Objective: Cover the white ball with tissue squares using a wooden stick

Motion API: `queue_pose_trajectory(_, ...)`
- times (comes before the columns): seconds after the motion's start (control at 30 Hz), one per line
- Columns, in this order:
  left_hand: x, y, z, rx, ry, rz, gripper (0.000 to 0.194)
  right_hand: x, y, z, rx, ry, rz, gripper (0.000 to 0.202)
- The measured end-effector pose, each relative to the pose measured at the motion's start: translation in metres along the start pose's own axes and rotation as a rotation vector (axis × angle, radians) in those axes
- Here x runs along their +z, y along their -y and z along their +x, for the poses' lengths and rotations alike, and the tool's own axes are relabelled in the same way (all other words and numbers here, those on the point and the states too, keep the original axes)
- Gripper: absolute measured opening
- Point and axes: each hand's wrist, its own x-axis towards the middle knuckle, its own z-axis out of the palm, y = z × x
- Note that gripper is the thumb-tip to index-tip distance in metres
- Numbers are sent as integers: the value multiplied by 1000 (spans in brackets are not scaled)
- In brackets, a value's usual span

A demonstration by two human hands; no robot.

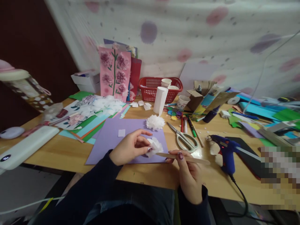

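My left hand (137, 145) is closed on a small white tissue-paper flower (156, 146), pinching its left edge over the purple sheet (107, 137). In my right hand (188, 173) is a flat wooden craft stick (197, 160), gripped between thumb and fingers. The stick's left tip meets the lower edge of the flower; whether it presses in, I cannot tell. A fuller white paper flower (155, 122) lies at the sheet's top right corner. Left of my fingers, a small pale paper square (121, 133) rests on the purple sheet.
Scissors (185, 139) lie beyond my right hand, with a blue hot glue gun (226, 153) and its cord farther right. A red basket (150, 90), a white roll (160, 100) and a pink flower picture (114, 72) stand behind. A white lamp-like bar (30, 147) juts in at left.
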Motion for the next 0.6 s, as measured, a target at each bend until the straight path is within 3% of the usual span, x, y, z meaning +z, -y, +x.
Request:
queue_pose_trajectory(0.3,6,-7,-5,-33,39,61,35,0,1,0,-19,1,23,21)
queue_pose_trajectory(0.43,6,-7,-6,-40,65,30,42,0,0,0,-28,6,6,21)
queue_pose_trajectory(0.6,5,-5,-7,-23,59,-16,47,-1,-8,1,23,-153,127,22)
